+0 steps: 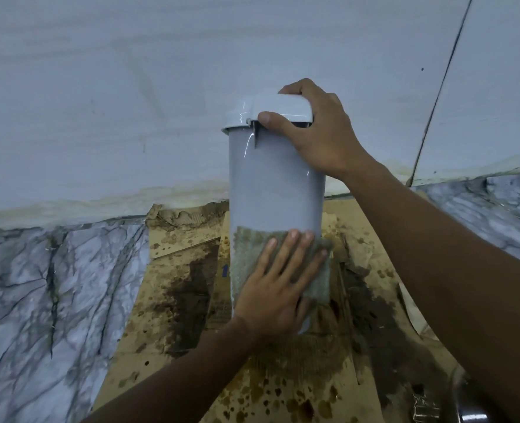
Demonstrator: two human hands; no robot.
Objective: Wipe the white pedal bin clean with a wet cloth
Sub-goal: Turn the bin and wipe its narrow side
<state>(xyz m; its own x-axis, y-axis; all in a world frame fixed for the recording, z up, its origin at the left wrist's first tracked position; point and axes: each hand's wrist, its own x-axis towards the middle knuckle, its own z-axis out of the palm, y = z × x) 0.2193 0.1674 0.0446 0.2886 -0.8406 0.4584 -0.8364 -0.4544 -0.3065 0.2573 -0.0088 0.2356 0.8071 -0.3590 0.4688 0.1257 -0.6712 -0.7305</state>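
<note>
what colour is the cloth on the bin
The cloth is a dull grey-green, seen best in the head view.

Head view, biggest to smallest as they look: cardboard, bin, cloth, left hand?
1. cardboard
2. bin
3. cloth and left hand look about alike; the hand covers part of the cloth, so I won't rank them.

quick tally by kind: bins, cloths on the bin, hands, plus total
white pedal bin: 1
cloth pressed on the bin: 1
hands: 2 (left hand flat on the cloth, right hand gripping the bin's top)
total: 4
</note>
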